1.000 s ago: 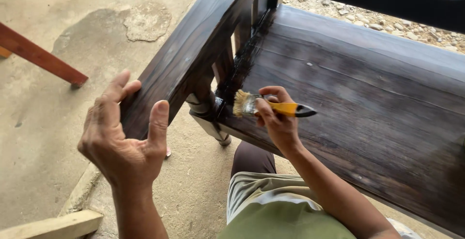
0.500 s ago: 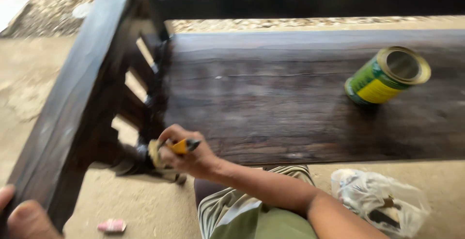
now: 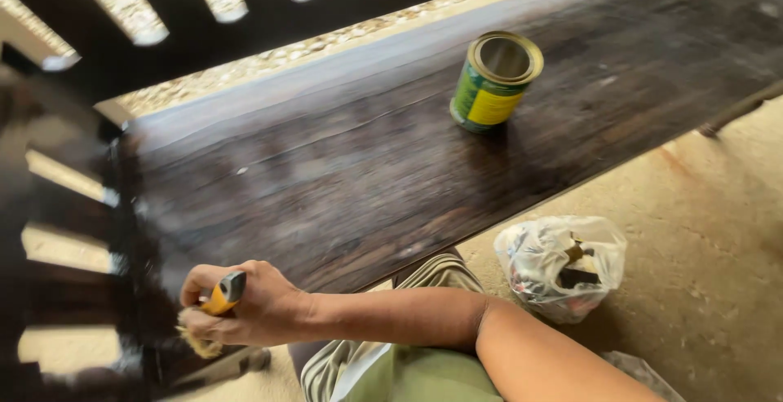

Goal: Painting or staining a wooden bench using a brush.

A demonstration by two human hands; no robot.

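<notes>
At bench corner | right hand (image 3: 253,304) grips yellow-handled brush (image 3: 214,308) | bristles seemingly frayed

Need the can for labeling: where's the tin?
Head view, upper right of centre: the open green-and-yellow tin stands upright on the dark wooden bench seat, apart from the right hand.

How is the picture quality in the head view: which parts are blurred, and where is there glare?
Head view: the dark bench slats at the left are smeared by motion blur; the open tin can and plastic bag are fairly sharp; the right hand with the paintbrush is slightly soft; daylight blows out the gaps between the backrest slats, and the bench seat shows a pale sheen.
</notes>
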